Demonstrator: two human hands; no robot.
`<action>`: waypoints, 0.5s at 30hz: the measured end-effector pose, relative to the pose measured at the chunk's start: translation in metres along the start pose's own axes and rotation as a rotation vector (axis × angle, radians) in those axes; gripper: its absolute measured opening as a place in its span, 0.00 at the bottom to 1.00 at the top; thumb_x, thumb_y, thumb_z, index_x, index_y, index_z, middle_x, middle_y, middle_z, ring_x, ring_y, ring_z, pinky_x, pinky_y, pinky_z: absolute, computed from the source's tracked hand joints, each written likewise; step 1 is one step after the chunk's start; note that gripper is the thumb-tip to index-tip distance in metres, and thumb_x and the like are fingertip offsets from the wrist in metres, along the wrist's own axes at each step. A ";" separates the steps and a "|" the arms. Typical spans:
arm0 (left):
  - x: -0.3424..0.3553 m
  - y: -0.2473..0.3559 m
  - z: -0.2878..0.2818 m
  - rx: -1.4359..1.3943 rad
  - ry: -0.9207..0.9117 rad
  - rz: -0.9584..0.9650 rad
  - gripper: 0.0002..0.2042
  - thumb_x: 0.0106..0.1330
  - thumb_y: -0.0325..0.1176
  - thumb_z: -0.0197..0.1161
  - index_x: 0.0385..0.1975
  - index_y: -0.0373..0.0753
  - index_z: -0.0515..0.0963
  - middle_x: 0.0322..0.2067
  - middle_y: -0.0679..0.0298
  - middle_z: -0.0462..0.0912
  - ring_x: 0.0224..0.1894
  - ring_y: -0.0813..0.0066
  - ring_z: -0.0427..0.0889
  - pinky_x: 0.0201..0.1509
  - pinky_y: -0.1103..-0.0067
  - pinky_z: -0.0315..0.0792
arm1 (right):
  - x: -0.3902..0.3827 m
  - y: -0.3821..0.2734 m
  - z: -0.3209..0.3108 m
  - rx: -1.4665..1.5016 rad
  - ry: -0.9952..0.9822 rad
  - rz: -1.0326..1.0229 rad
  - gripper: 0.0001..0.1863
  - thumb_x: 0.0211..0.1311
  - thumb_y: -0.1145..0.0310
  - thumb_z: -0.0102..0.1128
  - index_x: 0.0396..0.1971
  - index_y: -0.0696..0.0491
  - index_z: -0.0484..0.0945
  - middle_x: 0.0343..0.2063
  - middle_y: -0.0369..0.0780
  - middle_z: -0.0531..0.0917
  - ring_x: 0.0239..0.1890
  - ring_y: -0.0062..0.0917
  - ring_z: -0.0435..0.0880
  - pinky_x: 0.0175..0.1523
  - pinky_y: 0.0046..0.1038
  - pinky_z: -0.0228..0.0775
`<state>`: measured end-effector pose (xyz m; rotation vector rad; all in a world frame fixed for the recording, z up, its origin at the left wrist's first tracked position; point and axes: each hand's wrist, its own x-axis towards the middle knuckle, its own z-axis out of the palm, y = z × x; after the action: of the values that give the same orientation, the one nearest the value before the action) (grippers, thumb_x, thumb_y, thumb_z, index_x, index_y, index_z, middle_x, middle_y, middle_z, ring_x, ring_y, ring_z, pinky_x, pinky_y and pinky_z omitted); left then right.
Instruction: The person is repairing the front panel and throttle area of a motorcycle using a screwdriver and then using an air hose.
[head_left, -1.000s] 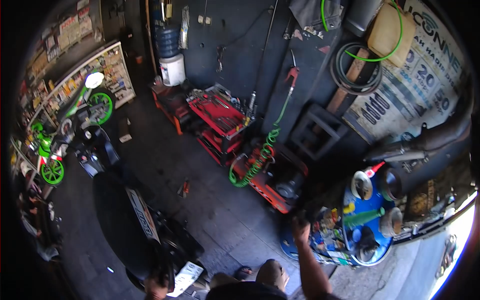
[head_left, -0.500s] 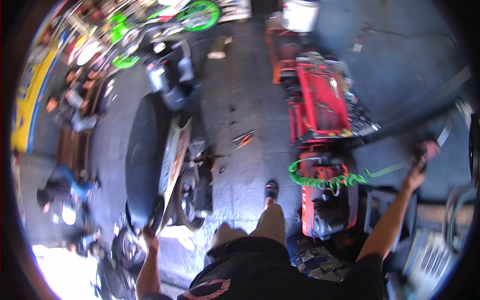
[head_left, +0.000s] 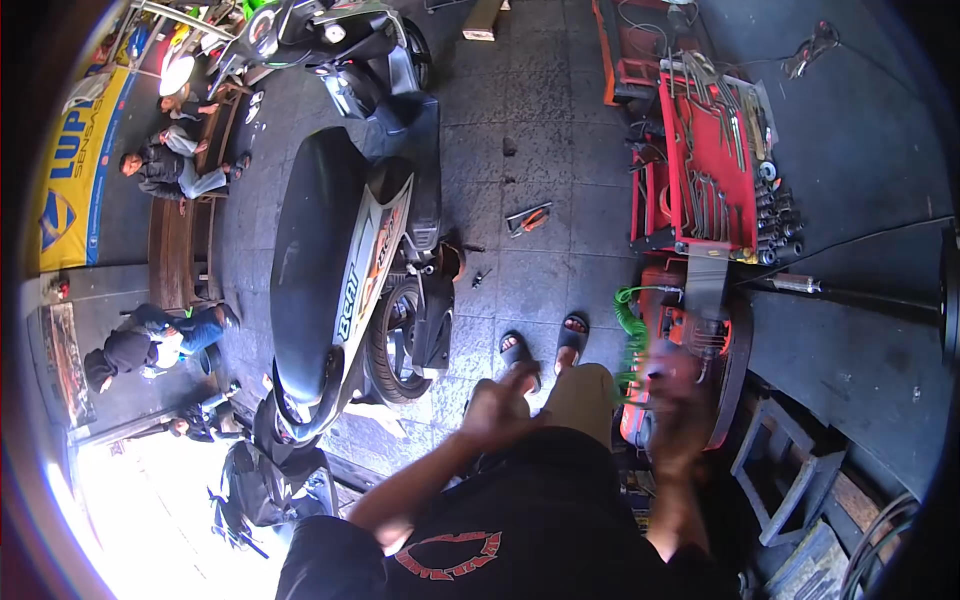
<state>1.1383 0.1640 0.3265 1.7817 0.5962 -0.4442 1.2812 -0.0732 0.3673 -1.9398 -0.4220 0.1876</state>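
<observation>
My left hand (head_left: pixel 496 408) is in front of my lap, away from the scooter, its fingers smeared by motion. My right hand (head_left: pixel 680 430) is over the red air compressor (head_left: pixel 725 400), closed around a reddish air tool (head_left: pixel 672 378). The tool is blurred, so its exact kind cannot be made out. A green coiled hose (head_left: pixel 630 325) hangs beside it from the compressor's top. To my left stands a scooter (head_left: pixel 385 260) with a long black seat (head_left: pixel 312 270) and a grey-white side panel. Its rear wheel (head_left: pixel 396 345) is toward me.
A red tool trolley (head_left: pixel 705 160) with spanners and sockets stands ahead right. Orange-handled pliers (head_left: pixel 530 219) lie on the tiled floor. A wooden stool frame (head_left: pixel 790 470) is at right. Several people sit along the left by a wooden bench (head_left: pixel 182 245); a black backpack (head_left: pixel 270 480) is behind the scooter.
My left hand has left the scooter's tail and come to my lap. The right hand has swung in from far right with the air tool, and the hose has slackened. My view has shifted.
</observation>
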 end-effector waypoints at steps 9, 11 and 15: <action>0.055 -0.067 0.059 -0.445 0.247 -0.287 0.08 0.67 0.30 0.59 0.37 0.30 0.77 0.26 0.63 0.81 0.31 0.79 0.78 0.39 0.78 0.72 | 0.024 0.119 0.112 0.139 -0.477 0.425 0.16 0.62 0.60 0.61 0.44 0.55 0.79 0.36 0.46 0.84 0.39 0.34 0.84 0.43 0.32 0.73; 0.048 -0.099 0.054 -0.599 0.369 -0.200 0.07 0.67 0.32 0.60 0.29 0.36 0.74 0.25 0.63 0.81 0.28 0.78 0.77 0.35 0.80 0.69 | 0.008 0.210 0.132 0.068 -0.315 0.679 0.13 0.64 0.61 0.58 0.40 0.56 0.79 0.30 0.43 0.83 0.35 0.28 0.83 0.42 0.30 0.72; 0.056 -0.119 0.067 -0.660 0.526 -0.347 0.07 0.68 0.31 0.57 0.27 0.37 0.72 0.22 0.63 0.78 0.26 0.79 0.75 0.34 0.80 0.68 | -0.012 0.401 0.126 -0.296 -0.138 0.871 0.17 0.61 0.56 0.60 0.36 0.57 0.79 0.33 0.52 0.84 0.38 0.48 0.83 0.44 0.43 0.73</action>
<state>1.1111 0.1357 0.1840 1.1448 1.2686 0.0188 1.3116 -0.1095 -0.0507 -2.3013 0.3593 0.8600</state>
